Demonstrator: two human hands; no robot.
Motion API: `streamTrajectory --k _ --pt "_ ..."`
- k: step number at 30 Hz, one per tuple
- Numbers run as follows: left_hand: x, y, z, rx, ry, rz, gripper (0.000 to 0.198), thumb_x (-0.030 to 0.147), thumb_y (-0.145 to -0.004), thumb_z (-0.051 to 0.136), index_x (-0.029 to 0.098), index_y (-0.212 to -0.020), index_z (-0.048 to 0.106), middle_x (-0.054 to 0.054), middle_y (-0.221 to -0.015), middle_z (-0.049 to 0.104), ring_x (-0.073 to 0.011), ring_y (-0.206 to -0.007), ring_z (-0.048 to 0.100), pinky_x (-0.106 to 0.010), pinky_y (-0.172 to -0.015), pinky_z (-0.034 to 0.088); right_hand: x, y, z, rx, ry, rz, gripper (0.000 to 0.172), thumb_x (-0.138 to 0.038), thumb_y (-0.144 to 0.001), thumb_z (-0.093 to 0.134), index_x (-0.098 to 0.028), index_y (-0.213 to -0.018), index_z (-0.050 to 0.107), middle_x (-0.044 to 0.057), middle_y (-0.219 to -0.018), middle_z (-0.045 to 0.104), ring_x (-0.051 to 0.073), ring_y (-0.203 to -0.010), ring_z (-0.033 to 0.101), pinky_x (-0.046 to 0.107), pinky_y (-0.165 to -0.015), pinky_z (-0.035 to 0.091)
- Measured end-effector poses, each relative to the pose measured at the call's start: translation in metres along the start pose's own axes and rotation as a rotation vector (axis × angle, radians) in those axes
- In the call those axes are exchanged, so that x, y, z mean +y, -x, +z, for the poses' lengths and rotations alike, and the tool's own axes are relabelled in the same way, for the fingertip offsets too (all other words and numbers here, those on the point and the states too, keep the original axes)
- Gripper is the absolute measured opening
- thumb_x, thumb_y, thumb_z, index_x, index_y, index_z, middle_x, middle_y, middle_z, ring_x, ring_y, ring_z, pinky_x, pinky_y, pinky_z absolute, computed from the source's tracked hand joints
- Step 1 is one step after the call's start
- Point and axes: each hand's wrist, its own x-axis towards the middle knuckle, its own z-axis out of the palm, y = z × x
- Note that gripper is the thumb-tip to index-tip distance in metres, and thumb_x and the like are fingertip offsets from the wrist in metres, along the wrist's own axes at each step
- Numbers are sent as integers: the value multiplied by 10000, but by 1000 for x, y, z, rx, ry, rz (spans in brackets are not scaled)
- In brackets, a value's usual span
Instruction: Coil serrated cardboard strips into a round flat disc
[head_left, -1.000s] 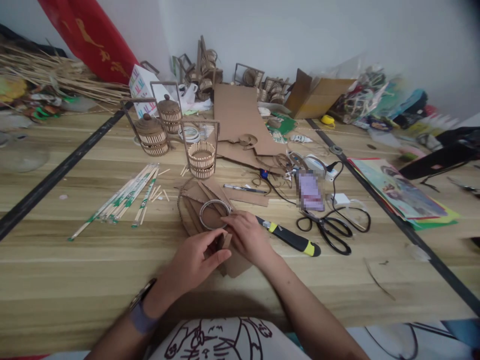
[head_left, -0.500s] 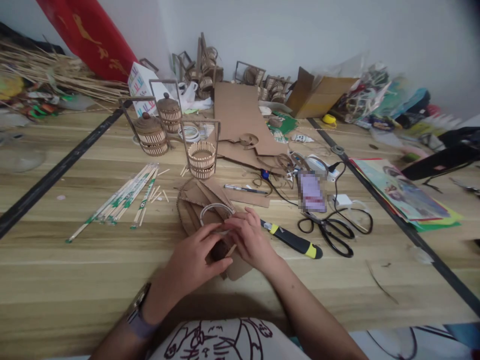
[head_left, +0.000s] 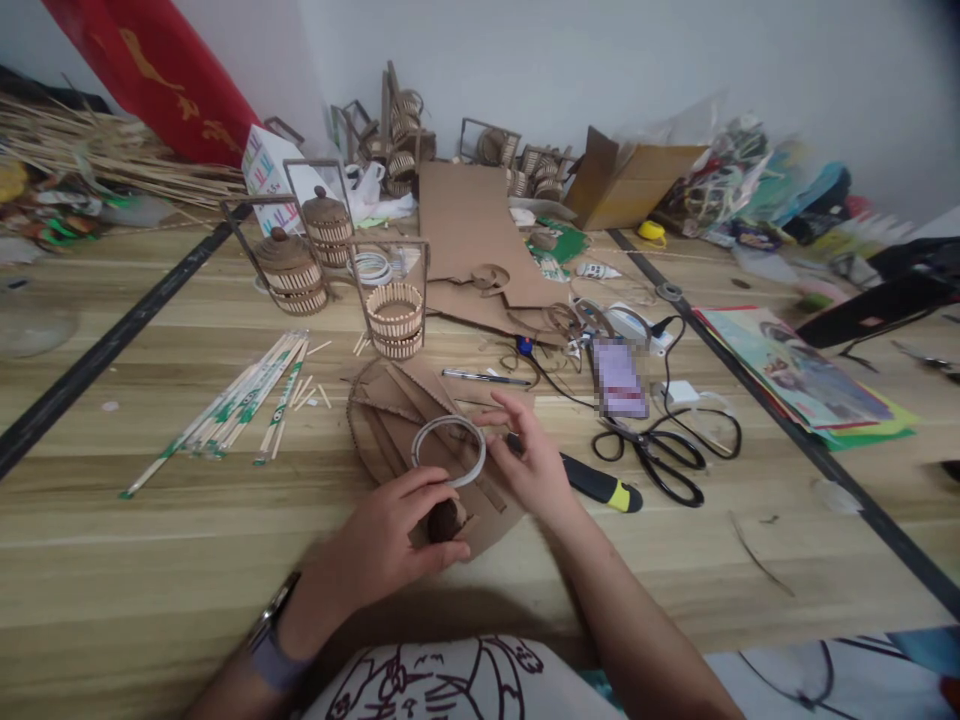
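My left hand (head_left: 382, 535) curves its fingers and thumb around a small round brown piece (head_left: 446, 520), which looks like rolled cardboard. Its fingertips also touch the lower edge of a narrow grey-white ring (head_left: 415, 455), apparently a thin roll of tape. My right hand (head_left: 529, 460) is beside the ring's right edge, fingers apart, with nothing visible in it. Beneath both hands lie cut cardboard pieces (head_left: 375, 420) with ridged edges. A utility knife (head_left: 600, 485) with black and yellow handle lies partly behind my right hand.
Small stick-sided baskets (head_left: 395, 315) with tall handles stand ahead. Wrapped sticks (head_left: 244, 400) lie left. Black scissors (head_left: 664, 460), a blurred phone (head_left: 621, 378) and a pen (head_left: 485, 377) lie right and ahead. Large cardboard (head_left: 465, 215) and an open box (head_left: 637, 185) are at the back.
My right hand has moved away from my left and opened its fingers. The ring and the brown piece show more fully now. The view has shifted slightly.
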Motion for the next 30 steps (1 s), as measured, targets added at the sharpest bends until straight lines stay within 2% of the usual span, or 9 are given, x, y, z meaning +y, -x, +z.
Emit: streamTrajectory --k 3,8,10,15,19,24,26,30 --pt "-2 1 1 21 -10 -1 342 441 -865 694 185 -1091 683 -138 -1229 693 -265 -1102 684 -390 -945 577 0 0 -1 33 56 25 436 -185 -901 528 -233 -1329 462 34 -966 712 187 -774 657 310 -655 515" --pt "-11 1 7 195 -104 -78 341 393 -868 687 157 -1114 677 -146 -1169 706 -278 -1053 699 -409 -916 593 4 1 -3 130 148 -84 378 -188 -894 542 -226 -1267 500 32 -908 695 220 -868 645 381 -820 510" --pt "-13 0 9 247 -147 -85 324 389 -877 675 160 -1105 671 -138 -1145 710 -271 -1036 703 -396 -898 600 5 2 -3 146 151 -82 361 -197 -897 552 -228 -1254 509 38 -921 706 235 -929 642 419 -895 489" --pt "-12 0 12 271 -195 -32 321 405 -898 649 149 -1093 663 -138 -1114 717 -261 -1015 711 -372 -877 607 6 0 -4 228 84 16 345 -223 -921 546 -218 -1263 501 69 -1022 735 240 -985 669 461 -968 471" --pt "-12 1 14 241 -194 -41 313 402 -895 650 162 -1096 664 -135 -1128 717 -266 -1022 709 -383 -885 606 6 1 -6 315 239 -82 335 -207 -934 538 -230 -1268 522 88 -1082 722 263 -1055 650 476 -952 491" --pt "-11 1 16 169 -179 -39 330 370 -862 690 159 -1116 664 -146 -1159 709 -281 -1036 704 -418 -915 596 2 5 0 130 447 -383 381 -132 -950 517 -256 -1308 550 93 -1056 712 260 -1010 635 421 -876 525" --pt "-9 1 16 152 -165 -47 321 351 -859 693 169 -1122 661 -138 -1165 707 -279 -1039 700 -424 -919 594 2 6 3 75 469 -430 419 -126 -959 496 -261 -1353 532 89 -1043 714 257 -1001 637 410 -868 528" --pt "-8 1 18 140 -163 -53 315 331 -857 694 182 -1132 652 -130 -1171 701 -277 -1043 696 -428 -922 589 4 5 4 54 535 -435 436 -142 -974 480 -251 -1397 489 86 -985 719 255 -941 648 400 -814 535"
